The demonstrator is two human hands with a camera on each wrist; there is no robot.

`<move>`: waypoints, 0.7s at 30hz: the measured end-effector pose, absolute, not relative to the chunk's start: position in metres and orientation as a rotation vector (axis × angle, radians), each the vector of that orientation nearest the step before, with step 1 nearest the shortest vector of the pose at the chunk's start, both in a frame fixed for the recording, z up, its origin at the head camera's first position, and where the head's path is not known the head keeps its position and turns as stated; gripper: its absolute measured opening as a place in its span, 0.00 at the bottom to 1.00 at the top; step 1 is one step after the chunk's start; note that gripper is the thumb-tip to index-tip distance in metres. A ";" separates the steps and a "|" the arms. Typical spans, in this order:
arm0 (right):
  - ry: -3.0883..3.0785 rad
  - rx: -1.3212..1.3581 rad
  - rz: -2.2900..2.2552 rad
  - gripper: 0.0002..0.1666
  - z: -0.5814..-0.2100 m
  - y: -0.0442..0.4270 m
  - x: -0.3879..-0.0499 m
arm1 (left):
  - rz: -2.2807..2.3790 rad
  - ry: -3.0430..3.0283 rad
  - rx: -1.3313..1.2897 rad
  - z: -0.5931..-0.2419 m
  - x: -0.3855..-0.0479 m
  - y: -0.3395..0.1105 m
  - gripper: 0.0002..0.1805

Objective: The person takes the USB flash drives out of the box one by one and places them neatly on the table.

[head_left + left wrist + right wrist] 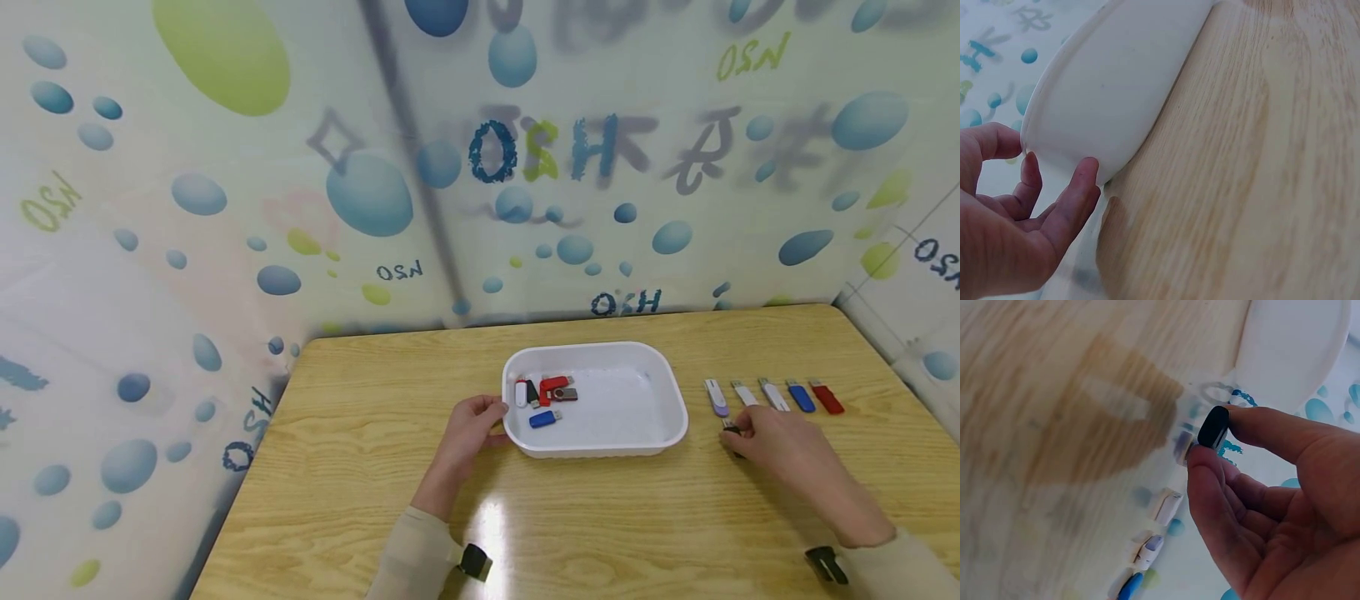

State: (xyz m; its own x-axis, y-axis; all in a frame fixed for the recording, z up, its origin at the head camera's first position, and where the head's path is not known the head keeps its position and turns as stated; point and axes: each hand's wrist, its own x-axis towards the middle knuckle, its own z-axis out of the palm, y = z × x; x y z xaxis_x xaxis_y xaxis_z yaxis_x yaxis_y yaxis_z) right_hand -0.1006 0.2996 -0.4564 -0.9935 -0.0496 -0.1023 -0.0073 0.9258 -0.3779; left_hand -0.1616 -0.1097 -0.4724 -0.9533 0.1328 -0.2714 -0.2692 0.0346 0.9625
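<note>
Sleeves (420, 554), bottom edge. Your right hand (783, 446), lower right: fingers pinching black drive (1213, 428); slackening could drop it. Left hand (467, 432), centre: fingers pinching tray (615, 404); tugging could shift it.

Free room: worktop (352, 425) left of the left hand (470, 421); worktop in front of the white tray (615, 412), between the forearms; narrow lane between tray and row of five USB sticks (774, 395); tray's right half, from above.
Obstacles: tray walls, across the middle; left hand, at the tray's left end; right hand (780, 437) with black USB stick (1214, 427), before the row; patterned backdrop (525, 275), behind.
</note>
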 end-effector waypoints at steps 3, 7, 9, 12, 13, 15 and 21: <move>2.990 -0.047 -0.584 0.24 -0.459 0.300 -0.100 | 1.998 2.030 -0.134 -0.473 -0.162 -0.110 0.17; 2.994 -0.047 -0.571 0.23 -0.461 0.302 -0.101 | 2.002 2.025 -0.126 -0.473 -0.161 -0.110 0.18; 2.989 -0.040 -0.562 0.22 -0.462 0.302 -0.101 | 2.002 2.023 -0.127 -0.472 -0.160 -0.110 0.18; 2.978 -0.030 -0.550 0.19 -0.463 0.302 -0.102 | 1.993 2.026 -0.138 -0.471 -0.160 -0.109 0.18; 2.971 -0.025 -0.548 0.19 -0.463 0.302 -0.102 | 1.990 2.025 -0.143 -0.470 -0.160 -0.109 0.18; 2.967 -0.018 -0.544 0.17 -0.463 0.302 -0.103 | 1.977 2.029 -0.154 -0.469 -0.160 -0.109 0.18; 2.959 -0.014 -0.523 0.17 -0.462 0.302 -0.103 | 1.952 2.036 -0.168 -0.468 -0.160 -0.109 0.19</move>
State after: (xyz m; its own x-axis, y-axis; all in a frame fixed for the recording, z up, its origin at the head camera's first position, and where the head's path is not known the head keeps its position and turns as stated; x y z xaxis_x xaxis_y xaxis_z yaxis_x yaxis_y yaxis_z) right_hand -0.1033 0.3016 -0.4617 -0.9907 -0.0329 -0.1322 0.0143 0.9397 -0.3416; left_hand -0.1596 -0.1092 -0.4684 -0.9436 0.1309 -0.3040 -0.2982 0.0623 0.9525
